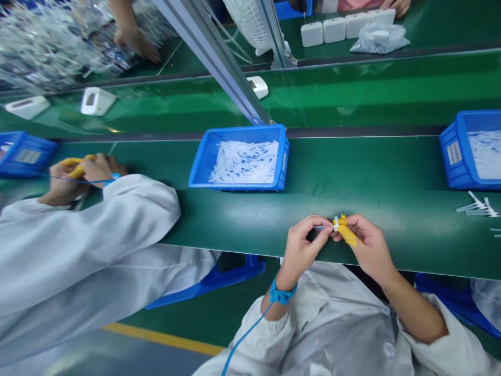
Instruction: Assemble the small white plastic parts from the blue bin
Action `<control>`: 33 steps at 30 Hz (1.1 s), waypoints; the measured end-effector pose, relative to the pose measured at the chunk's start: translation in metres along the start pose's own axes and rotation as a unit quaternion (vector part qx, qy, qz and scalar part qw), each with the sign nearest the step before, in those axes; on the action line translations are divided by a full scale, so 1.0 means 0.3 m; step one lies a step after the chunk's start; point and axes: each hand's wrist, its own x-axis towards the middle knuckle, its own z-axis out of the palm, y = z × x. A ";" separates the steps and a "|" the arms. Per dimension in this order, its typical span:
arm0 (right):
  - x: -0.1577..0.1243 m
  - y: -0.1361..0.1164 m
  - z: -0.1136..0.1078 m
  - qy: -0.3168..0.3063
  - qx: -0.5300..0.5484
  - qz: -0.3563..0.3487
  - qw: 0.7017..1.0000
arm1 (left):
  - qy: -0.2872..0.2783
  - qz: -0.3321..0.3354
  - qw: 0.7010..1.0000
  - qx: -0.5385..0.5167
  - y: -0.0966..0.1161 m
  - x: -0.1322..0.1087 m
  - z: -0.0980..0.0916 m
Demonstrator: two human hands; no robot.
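Note:
My left hand (307, 243), with a blue strap at the wrist, pinches a thin pale strip (319, 227) just over the front edge of the green table. Facing it, my right hand (370, 245) has yellow coverings on thumb and finger and is closed on a small white part (335, 224), which meets the strip between both hands. The fingertips nearly touch. Beyond my hands, to the left, a blue bin (199, 162) holds many small white strips.
A second blue bin (454, 156) is at the right, near loose white pieces (479, 205). A co-worker's sleeves and hands (96, 169) occupy the left. Past a metal post (219, 57), white devices (97, 101) lie on the green belt (371, 99).

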 end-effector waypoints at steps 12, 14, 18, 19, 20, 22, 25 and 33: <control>-0.001 0.016 -0.004 -0.015 -0.044 -0.037 0.998 | 0.001 0.003 1.000 0.024 -0.011 -0.003 -0.001; -0.001 0.022 -0.007 -0.017 -0.058 -0.045 0.997 | 0.004 0.008 1.000 0.022 -0.017 -0.005 -0.002; 0.004 0.030 -0.010 -0.019 -0.075 -0.047 0.996 | 0.007 0.011 1.000 0.017 -0.022 -0.007 -0.001; 0.007 0.030 -0.009 -0.018 -0.066 -0.042 0.997 | 0.009 0.009 1.000 0.015 -0.022 -0.007 0.000; 0.009 0.030 -0.008 -0.018 -0.051 -0.036 0.998 | 0.012 0.004 1.000 0.012 -0.020 -0.007 0.002; 0.014 0.029 -0.006 -0.017 -0.008 -0.022 1.000 | 0.016 -0.007 1.000 0.005 -0.016 -0.008 0.007; 0.018 0.032 -0.003 -0.016 0.043 -0.006 0.999 | 0.025 -0.024 0.999 0.004 -0.014 -0.013 0.017; 0.028 0.066 0.002 -0.009 0.087 -0.003 0.996 | 0.007 -0.021 0.999 0.028 -0.029 -0.003 0.015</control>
